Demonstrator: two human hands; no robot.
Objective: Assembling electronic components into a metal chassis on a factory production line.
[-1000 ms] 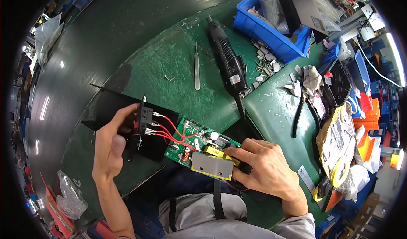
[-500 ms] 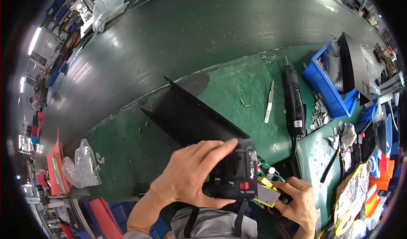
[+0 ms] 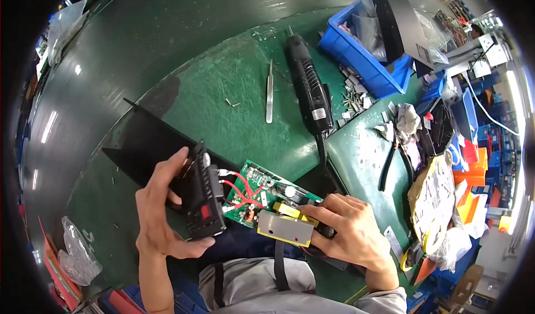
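Observation:
My left hand (image 3: 153, 213) is closed around a black end panel (image 3: 196, 197) bearing a red switch, tilted on edge with its inner side toward the board. Red wires (image 3: 241, 190) link that panel to a green circuit board (image 3: 253, 174). My right hand (image 3: 354, 227) grips the board's right end, thumb and fingers around the parts there. A flat grey metal plate (image 3: 283, 228) edged in yellow stands along the board's near side, beside a yellow-wrapped component (image 3: 288, 209). Behind my left hand lies a bent black sheet-metal cover (image 3: 147, 133), partly hidden by the hand and panel.
Tweezers (image 3: 270, 96) and a black electric screwdriver (image 3: 311, 83) lie beyond the board, with loose screws (image 3: 232, 103) nearby. Farther right are a blue bin (image 3: 356, 44), small metal pieces (image 3: 354, 94) and black-handled cutters (image 3: 388, 169). Clear plastic bag (image 3: 78, 252) at left.
My view has turned right, so the bench things appear farther left. The black panel has swung away from the board, exposing the red wires and more of the circuit board. Both hands keep their holds.

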